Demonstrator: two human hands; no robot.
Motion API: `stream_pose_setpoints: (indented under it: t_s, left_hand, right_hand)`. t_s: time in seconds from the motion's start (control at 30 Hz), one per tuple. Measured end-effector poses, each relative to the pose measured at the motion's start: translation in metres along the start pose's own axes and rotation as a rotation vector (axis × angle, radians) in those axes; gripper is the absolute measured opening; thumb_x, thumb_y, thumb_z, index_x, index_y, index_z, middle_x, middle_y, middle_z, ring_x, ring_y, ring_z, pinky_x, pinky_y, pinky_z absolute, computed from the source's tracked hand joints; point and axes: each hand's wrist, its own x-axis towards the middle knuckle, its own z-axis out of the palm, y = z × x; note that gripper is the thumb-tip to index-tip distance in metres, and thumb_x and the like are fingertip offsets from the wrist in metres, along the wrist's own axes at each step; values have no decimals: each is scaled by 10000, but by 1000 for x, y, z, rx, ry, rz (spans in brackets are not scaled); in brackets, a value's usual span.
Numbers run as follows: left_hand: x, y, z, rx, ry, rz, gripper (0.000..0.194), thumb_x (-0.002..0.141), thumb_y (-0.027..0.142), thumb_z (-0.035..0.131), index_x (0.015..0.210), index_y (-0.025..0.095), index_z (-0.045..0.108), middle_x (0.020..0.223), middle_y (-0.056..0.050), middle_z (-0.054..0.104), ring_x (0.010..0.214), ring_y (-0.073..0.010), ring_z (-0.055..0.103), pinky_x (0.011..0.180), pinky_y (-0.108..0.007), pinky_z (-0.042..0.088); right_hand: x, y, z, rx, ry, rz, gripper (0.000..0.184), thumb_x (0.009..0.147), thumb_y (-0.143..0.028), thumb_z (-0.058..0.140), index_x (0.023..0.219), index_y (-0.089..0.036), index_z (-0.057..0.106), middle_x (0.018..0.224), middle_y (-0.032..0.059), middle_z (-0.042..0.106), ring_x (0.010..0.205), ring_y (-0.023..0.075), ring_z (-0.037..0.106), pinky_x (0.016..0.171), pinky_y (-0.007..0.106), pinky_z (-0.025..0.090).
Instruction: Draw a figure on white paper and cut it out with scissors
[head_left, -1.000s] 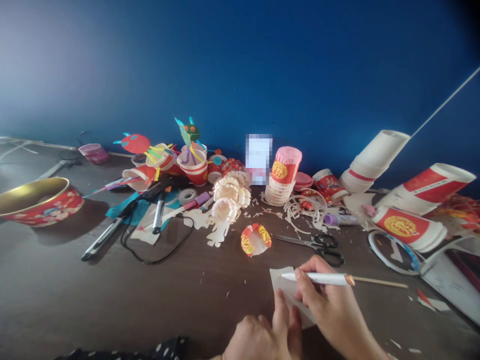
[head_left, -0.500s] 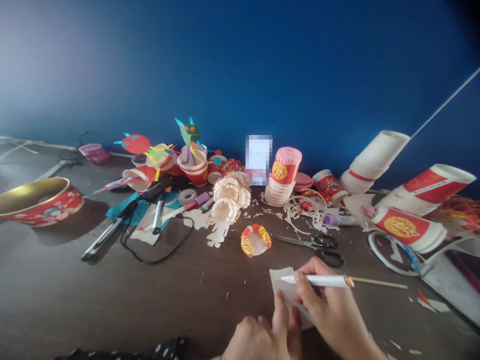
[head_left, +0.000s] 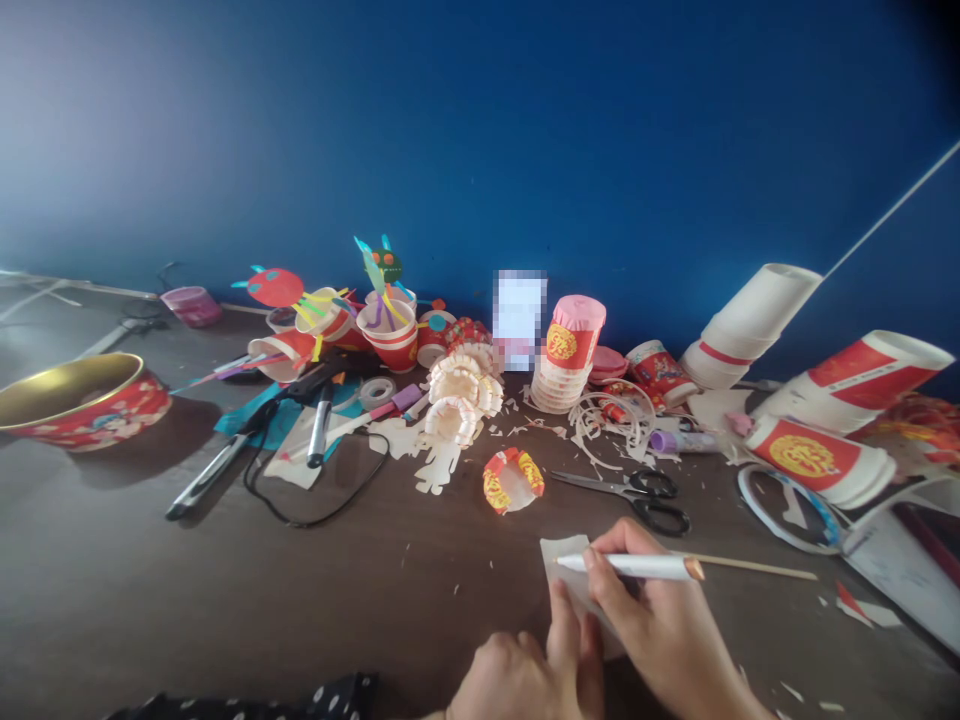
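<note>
Lying under both my hands, the pale paper (head_left: 564, 552) leaves bare dark tabletop (head_left: 360, 600) leftward, its upper edge below the metal scissors (head_left: 626, 488). My right hand (head_left: 660, 610) grips a smooth white marker (head_left: 637, 567), tip at the sheet; my left (head_left: 529, 670) presses it, fingers extended.

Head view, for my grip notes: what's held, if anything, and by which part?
The right hand grips the pen near its tip; the left hand's fingers rest on the paper.
</note>
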Motion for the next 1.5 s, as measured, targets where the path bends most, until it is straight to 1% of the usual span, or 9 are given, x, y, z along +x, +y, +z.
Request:
stream_pose_setpoints:
  t_s: [0.17,0.4,0.53,0.7,0.8,0.9,1.1,1.27,1.5]
  left_hand:
    - [1,1,-1,-14,-51,-15,328,835,126,365,1115,152,534,1041,-162,616,420,-125,559,336,-234,440]
    - [-3,4,10,-4,-10,-26,359,825,138,393,1169,135,494,1040,-192,608,391,-101,530,337,-213,418]
    - [-3,1,7,-18,-46,-5,350,822,117,401,1158,132,496,1032,-191,611,408,-98,541,351,-197,421]
    - [0,-3,2,-18,-52,37,334,835,123,387,1154,148,485,1023,-173,619,416,-105,555,341,-196,424]
    - [-1,-3,4,-14,-39,46,330,834,125,388,1149,136,484,1014,-187,618,407,-105,552,331,-193,416]
    - [-1,-2,6,-23,-25,33,325,817,106,407,1124,134,507,1016,-175,622,403,-104,548,330,-201,423]
    - [-1,-3,3,-56,-79,61,356,816,112,405,1161,150,483,1143,-156,563,428,-97,558,323,-209,423]
    - [-1,-3,4,-36,-61,80,370,803,95,411,1164,137,486,1132,-168,567,426,-94,550,323,-204,409]
    - [-3,-3,11,-22,26,96,349,798,108,406,1129,119,514,1088,-172,592,391,-99,528,298,-213,376]
  right_hand:
    - [1,-3,0,1,-17,-15,254,816,-393,436,644,-208,464,457,-41,498,405,128,498,396,201,386]
    - [-2,-4,1,30,-30,-9,261,814,-392,438,629,-210,467,444,-35,508,403,134,498,403,213,391]
    - [0,-1,-1,84,53,-5,254,799,-389,458,617,-211,457,454,-31,519,406,137,512,393,214,401]
    - [3,4,-5,198,151,96,241,783,-394,491,631,-209,462,453,-18,562,454,168,600,424,227,461]
    - [4,5,-6,243,158,122,240,779,-399,501,639,-206,469,452,-15,567,451,172,607,415,231,473]
    - [5,6,-5,249,147,119,241,786,-396,498,641,-205,469,454,-17,561,435,160,586,419,233,475]
    - [5,8,-4,269,141,124,252,799,-399,485,641,-203,468,440,-27,537,412,143,547,434,241,479]
    - [4,5,-6,242,120,107,257,803,-405,476,650,-199,476,454,-18,551,438,151,569,428,233,459]
    - [5,4,-6,239,107,100,262,806,-409,470,653,-197,476,458,-16,553,435,149,561,414,227,441]
